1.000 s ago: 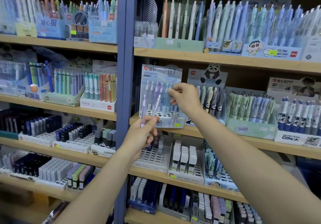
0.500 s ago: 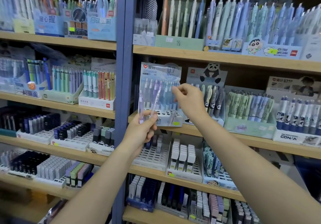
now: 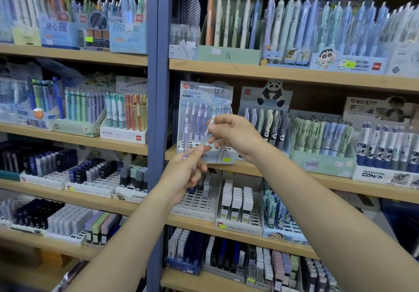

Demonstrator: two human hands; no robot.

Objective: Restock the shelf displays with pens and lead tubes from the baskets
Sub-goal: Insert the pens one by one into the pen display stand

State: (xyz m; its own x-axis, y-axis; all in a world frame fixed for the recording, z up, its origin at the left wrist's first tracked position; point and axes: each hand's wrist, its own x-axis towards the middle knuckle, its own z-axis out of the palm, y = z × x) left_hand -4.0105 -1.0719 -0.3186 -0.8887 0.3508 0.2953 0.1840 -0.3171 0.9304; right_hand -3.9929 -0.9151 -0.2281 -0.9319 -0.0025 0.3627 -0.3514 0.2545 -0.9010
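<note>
Head view: at frame centre, the right hand (image 3: 235, 136) pinches a clear pen (image 3: 207, 133) by its top, while the left hand (image 3: 186, 169) grips its lower end plus a purple pen (image 3: 186, 141). Both sit before the 0.7 mm pen display (image 3: 204, 121), whose front holes remain empty; restocking appears incomplete, baskets unseen.

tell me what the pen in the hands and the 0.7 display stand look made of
Pen: seemingly clear glossy plastic; the shelf colours show through its barrel. 0.7 display stand: likely printed card backing with a glossy film, given its sheen; the white holed base looks like moulded plastic.
</note>
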